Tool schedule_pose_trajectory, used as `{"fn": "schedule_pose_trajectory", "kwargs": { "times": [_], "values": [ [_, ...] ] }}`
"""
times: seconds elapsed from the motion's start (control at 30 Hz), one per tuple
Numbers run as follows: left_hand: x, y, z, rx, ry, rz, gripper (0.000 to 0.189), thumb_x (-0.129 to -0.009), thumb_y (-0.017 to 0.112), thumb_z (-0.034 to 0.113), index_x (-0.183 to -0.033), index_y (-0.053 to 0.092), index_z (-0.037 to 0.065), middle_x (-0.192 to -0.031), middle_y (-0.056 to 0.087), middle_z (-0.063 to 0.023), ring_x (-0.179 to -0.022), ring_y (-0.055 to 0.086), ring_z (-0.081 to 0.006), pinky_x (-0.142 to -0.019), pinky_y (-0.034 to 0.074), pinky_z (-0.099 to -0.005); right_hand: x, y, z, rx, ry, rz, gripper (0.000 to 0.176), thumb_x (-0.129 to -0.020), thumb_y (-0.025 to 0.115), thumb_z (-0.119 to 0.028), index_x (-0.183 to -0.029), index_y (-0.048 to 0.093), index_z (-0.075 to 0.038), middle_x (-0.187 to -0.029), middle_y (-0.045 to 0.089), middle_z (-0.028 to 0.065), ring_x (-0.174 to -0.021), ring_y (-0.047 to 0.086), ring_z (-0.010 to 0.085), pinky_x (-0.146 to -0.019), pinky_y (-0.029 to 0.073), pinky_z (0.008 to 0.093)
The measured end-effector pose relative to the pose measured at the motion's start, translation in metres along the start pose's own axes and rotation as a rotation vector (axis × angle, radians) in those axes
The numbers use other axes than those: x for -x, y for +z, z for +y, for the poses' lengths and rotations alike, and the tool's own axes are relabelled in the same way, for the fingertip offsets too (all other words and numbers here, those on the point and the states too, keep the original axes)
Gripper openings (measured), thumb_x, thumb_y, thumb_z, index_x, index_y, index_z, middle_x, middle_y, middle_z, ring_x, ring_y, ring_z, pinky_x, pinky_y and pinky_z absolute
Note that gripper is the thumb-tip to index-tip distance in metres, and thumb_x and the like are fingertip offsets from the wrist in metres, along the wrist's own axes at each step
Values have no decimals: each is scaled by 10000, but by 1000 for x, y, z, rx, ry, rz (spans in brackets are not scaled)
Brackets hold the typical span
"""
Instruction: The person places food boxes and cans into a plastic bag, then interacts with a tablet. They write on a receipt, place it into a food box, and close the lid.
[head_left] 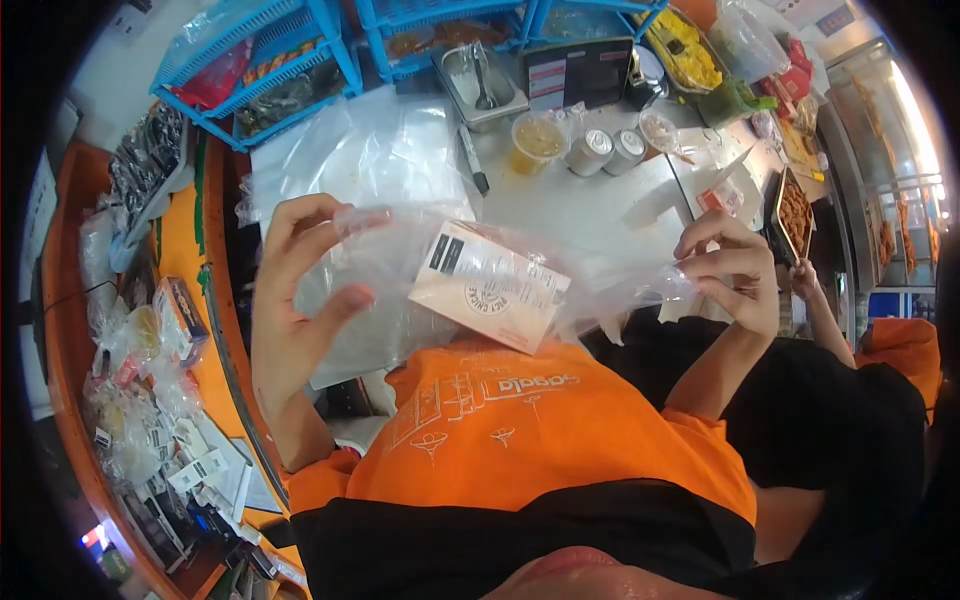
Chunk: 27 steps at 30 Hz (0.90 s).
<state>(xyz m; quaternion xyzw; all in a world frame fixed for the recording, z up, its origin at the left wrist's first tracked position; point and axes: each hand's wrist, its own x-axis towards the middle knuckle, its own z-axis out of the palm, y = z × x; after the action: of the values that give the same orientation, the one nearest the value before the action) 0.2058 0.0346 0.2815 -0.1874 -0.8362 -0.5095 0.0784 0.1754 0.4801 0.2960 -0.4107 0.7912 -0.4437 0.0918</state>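
A beige printed box (490, 288) with a black-and-white label sits tilted inside a clear plastic bag (600, 290), in front of the orange shirt. My left hand (310, 275) is at the bag's left side, its fingers curled over the plastic and the thumb apart from them. On the other side, my right hand (728, 270) pinches the bag's right end between thumb and fingers. Behind the bag, a stack of clear plastic bags (360, 150) lies on the metal counter (560, 210).
Beyond the hands stand a marker (472, 160), a drink cup (538, 140), two cans (608, 152), a metal container (480, 85) and blue baskets (260, 70). At right, a co-worker's hand (803, 280) holds a tray of food (792, 215). An orange shelf (180, 270) stands left.
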Motion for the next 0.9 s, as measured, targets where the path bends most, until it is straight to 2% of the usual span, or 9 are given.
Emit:
{"fn": "schedule_pose_trajectory", "kwargs": {
  "times": [0.1, 0.23, 0.33, 0.43, 0.53, 0.63, 0.7, 0.8, 0.9],
  "values": [
    [13, 14, -23, -102, -151, -84, 1000, -532, 920, 353, -1371, 476, 38, -1349, 473, -140, -1321, 418, -335, -1110, 312, -410, 29, 39, 23, -285, 221, 438, 893, -619, 899, -334, -1355, 525, 8, -1258, 571, 157, -1104, 566, 261, -875, 456, 377],
    [12, 47, -49, -153, -330, -338, 1001, -564, 919, 269, -1410, 436, 40, -1371, 455, -129, -1294, 449, -295, -1092, 365, -417, 17, 84, 54, 51, 316, 452, 1083, -562, 915, -388, -1454, 414, -34, -1323, 535, 167, -1151, 555, 273, -917, 451, 409],
    [6, 96, -72, 372, -329, -240, 888, -656, 859, 105, -1427, 420, 70, -1335, 477, -104, -1201, 517, -227, -996, 442, -346, -9, 123, 65, 52, 206, 374, 762, -609, 888, -242, -1280, 579, -55, -1209, 593, 137, -1131, 553, 288, -951, 432, 421],
    [2, 105, -95, 284, -352, -370, 818, -705, 780, -19, -1430, 414, 73, -1286, 503, -80, -1090, 562, -178, -907, 465, -274, -41, 118, 59, -156, 121, 215, 287, -516, 650, -86, -792, 583, -46, -917, 579, 85, -997, 532, 306, -930, 396, 410],
    [-5, 106, -78, 395, 12, -118, 784, -709, 802, 28, -1408, 450, 78, -1269, 516, -75, -1087, 556, -176, -914, 437, -258, -74, 95, 49, -56, -48, 206, 297, -513, 637, -133, -792, 587, -47, -902, 574, 88, -933, 535, 300, -860, 414, 417],
    [-26, 84, -57, 357, -114, -351, 738, -779, 794, 207, -1408, 443, 46, -1364, 503, -123, -1260, 492, -246, -1036, 396, -353, -85, 62, 43, -232, -93, 13, 206, -641, 630, -142, -815, 616, -33, -943, 604, 107, -996, 545, 307, -947, 393, 467],
    [-26, 75, -82, 347, -45, -269, 706, -829, 745, 276, -1416, 432, 38, -1391, 484, -129, -1285, 472, -262, -1066, 363, -367, -88, 46, 53, -428, -190, -130, 221, -682, 645, -167, -852, 635, -26, -988, 623, 118, -1045, 545, 315, -991, 372, 486],
    [-5, 65, -102, 174, -85, -36, 616, -922, 639, 356, -1412, 443, 38, -1377, 503, -138, -1289, 475, -271, -1083, 347, -381, -92, 35, 57, -578, -254, -9, 485, -721, 740, -337, -1046, 635, 7, -1141, 619, 153, -1156, 515, 348, -1039, 330, 527],
    [31, 45, -96, -7, -402, 249, 469, -973, 576, 312, -1358, 509, 52, -1244, 597, -137, -1198, 550, -242, -1032, 399, -367, -118, 10, 51, -167, -160, -210, 970, -576, 857, -570, -1270, 531, 25, -1217, 591, 180, -1215, 476, 384, -1043, 318, 529]
  ]
}}
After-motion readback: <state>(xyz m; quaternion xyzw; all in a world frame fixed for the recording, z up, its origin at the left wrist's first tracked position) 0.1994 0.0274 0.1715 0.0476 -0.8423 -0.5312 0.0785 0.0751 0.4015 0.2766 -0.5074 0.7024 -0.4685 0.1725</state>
